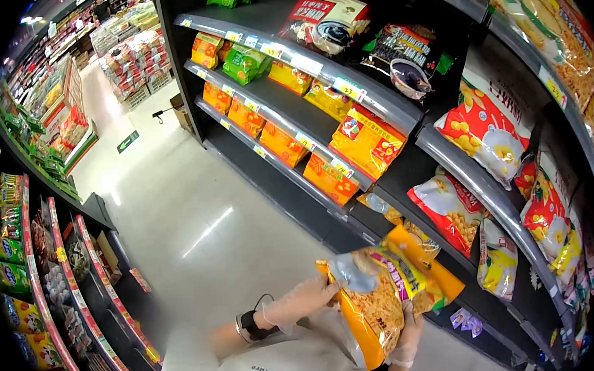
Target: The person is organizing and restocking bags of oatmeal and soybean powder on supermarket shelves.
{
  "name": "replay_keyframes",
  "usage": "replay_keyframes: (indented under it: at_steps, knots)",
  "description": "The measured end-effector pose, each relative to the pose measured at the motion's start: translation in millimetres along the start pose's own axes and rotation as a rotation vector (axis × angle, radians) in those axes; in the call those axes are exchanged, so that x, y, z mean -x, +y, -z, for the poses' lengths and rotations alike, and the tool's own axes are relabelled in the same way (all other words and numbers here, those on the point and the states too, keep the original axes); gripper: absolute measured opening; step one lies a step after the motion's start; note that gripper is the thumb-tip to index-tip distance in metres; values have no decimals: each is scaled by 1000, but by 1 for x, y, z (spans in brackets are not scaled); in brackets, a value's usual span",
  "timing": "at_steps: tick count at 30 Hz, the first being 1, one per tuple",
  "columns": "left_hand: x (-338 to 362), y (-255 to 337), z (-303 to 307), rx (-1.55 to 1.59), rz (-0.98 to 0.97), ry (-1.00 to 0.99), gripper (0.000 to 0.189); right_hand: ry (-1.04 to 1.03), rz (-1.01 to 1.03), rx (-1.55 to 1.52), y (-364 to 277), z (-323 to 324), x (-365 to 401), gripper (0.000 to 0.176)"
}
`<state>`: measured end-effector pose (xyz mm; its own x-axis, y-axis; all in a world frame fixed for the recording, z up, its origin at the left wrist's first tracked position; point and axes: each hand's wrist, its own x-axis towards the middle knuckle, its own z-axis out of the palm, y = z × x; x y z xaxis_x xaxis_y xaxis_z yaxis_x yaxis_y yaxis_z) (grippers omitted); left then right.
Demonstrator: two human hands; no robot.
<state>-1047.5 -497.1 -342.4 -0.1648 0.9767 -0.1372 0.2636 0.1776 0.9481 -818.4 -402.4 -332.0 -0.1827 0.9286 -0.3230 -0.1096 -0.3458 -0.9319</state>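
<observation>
An orange-and-yellow bag of flakes is held in front of my body, tilted, with flaky food showing through its clear window. My left hand, in a thin see-through glove, grips the bag's left edge; a dark band circles that wrist. On the bag's lower right side, my right hand, gloved too, holds it with fingers partly hidden behind the packaging. Just behind the bag, on the low shelf, lie a red-and-white bag and a yellow-and-white bag.
Dark shelving with orange bags and a red-and-yellow bag runs along the right. A snack shelf stands at left. Between them lies a pale floor, leading to stacked goods at the far end.
</observation>
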Motion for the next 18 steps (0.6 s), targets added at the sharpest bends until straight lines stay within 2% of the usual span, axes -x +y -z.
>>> replay_keyframes:
  at_steps: [1,4,5,6,8,10,11,12,14,15,18]
  knots:
    - [-1,-13,-3,210,143,3,58,-21,18,78,-3,-3,-2,35]
    - [0,-13,14,148,290,-69,54,-30,86,185,-9,-21,-1,37]
    - [-2,-27,5,397,341,-19,54,-25,147,215,-12,-27,0,38]
    - [-4,-38,2,399,350,-27,54,-20,210,247,-13,-32,0,40]
    - [-6,-47,-2,617,151,74,57,-3,261,310,-12,-35,-4,39]
    - [-2,-44,1,719,186,87,54,-67,291,423,-10,-33,-9,37]
    - [0,-42,5,954,267,87,54,-86,326,390,-16,-45,-6,36]
    - [2,-42,6,1185,354,80,54,-121,272,489,-26,-48,-4,34]
    - [5,-46,7,1218,337,28,58,-161,256,448,-33,-55,1,28]
    - [7,-39,11,1198,276,59,61,-174,336,510,-29,-52,-6,28]
    - [12,-31,21,1180,172,92,67,-192,367,519,-25,-49,-13,25]
